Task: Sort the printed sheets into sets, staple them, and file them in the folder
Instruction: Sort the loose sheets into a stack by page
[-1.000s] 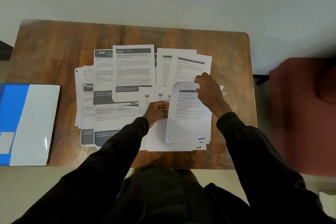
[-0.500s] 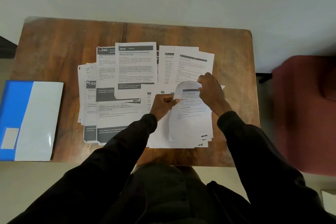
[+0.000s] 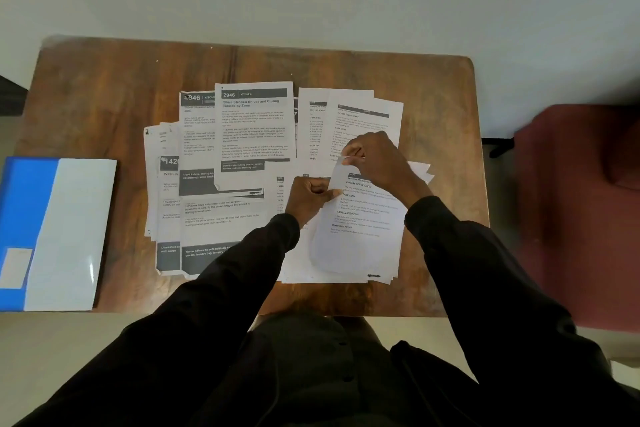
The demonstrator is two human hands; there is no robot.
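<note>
The fingers (image 3: 349, 152) of the right hand (image 3: 379, 163) are closed in a pinch on the top edge of a curled sheet (image 3: 356, 215), lifting that edge so the page bows up off the pile beneath. The fingers of the left hand (image 3: 311, 196) are curled tight at the sheet's left edge, apparently nipping it between thumb and forefinger, though the exact contact is hard to make out at this angle. Holding two edges keeps the limp paper from flopping and likely lets the person read its heading before deciding which set it belongs to.

Under the lifted page lies a near stack (image 3: 332, 270) of similar plain-text sheets, its lower corners fanned slightly. Beyond the right hand, two more plain pages (image 3: 367, 114) overlap at the far side. To the left spreads a looser group with dark header bars, the topmost being the 2946 kitchen sheet (image 3: 254, 135), partly covering others; the grouping suggests sorting by layout is under way but unfinished.

All of this rests on the wooden bench (image 3: 104, 97). The blue folder (image 3: 52, 232) lies closed at the bench's left edge, well apart from the papers, waiting for finished sets. No stapler is visible, so stapling and filing seem still ahead.
</note>
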